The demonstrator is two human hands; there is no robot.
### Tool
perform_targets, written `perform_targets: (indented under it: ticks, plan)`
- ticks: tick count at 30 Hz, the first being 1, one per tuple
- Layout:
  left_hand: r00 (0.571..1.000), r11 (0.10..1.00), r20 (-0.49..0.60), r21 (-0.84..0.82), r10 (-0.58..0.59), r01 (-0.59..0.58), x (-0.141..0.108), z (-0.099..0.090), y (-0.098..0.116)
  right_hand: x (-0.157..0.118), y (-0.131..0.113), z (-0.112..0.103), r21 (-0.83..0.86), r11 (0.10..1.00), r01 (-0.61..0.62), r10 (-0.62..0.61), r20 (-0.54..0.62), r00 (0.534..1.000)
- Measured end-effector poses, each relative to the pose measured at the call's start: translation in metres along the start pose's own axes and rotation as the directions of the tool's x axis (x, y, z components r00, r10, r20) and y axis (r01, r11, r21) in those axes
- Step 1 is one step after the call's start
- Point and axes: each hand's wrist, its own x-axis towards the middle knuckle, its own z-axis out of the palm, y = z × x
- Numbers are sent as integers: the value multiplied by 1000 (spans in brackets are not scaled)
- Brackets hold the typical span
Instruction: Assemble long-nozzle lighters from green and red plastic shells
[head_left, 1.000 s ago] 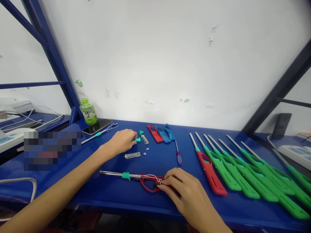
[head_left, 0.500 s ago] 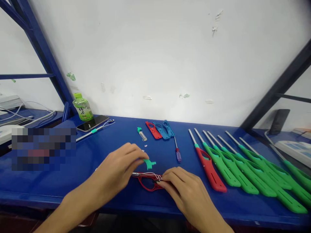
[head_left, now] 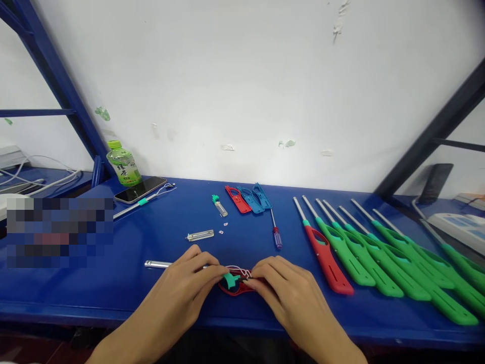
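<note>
Near the front edge of the blue table (head_left: 125,283), a red shell half (head_left: 230,292) lies between my two hands, with white wires and a small black part on it. My left hand (head_left: 191,283) pinches a green trigger piece (head_left: 231,280) over the opening of this shell. The fingers of my right hand (head_left: 282,283) close at the shell's right end, by the wires and black part; what exactly they grip is partly hidden. A metal tube (head_left: 157,264) sticks out to the left behind my left hand.
Behind my hands are a clear fuel tank (head_left: 200,235), another tank with a green top (head_left: 220,206), red and blue shells (head_left: 250,198) and a screwdriver (head_left: 277,237). Lighters (head_left: 341,253) line the right. A phone (head_left: 141,189) and bottle (head_left: 124,164) stand back left.
My left hand has lowered the green piece onto the red shell, beside the black part. The clear tank and metal tube now show past my left hand. The view has shifted slightly.
</note>
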Motion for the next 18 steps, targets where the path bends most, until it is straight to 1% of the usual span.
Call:
perform_targets:
  ticks: [4,7,10,13,18]
  plan:
    - [999,999,-42,-40,-16,14,2,8,3,0,0,-1,13,1000,3,-3,2,1000]
    - [998,998,-48,-63,-30,27,4,11,4,1,0,-2,22,1000,11,-11,4,1000]
    - [998,997,-66,-72,-19,14,6,11,6,1,0,-2,29,999,16,-16,8,1000]
    - [993,996,-116,-90,-16,5,7,11,8,0,1,-2,34,999,13,-14,14,1000]
    - [988,995,-150,-101,-39,23,9,10,9,-1,2,-1,45,999,1,-1,16,1000]
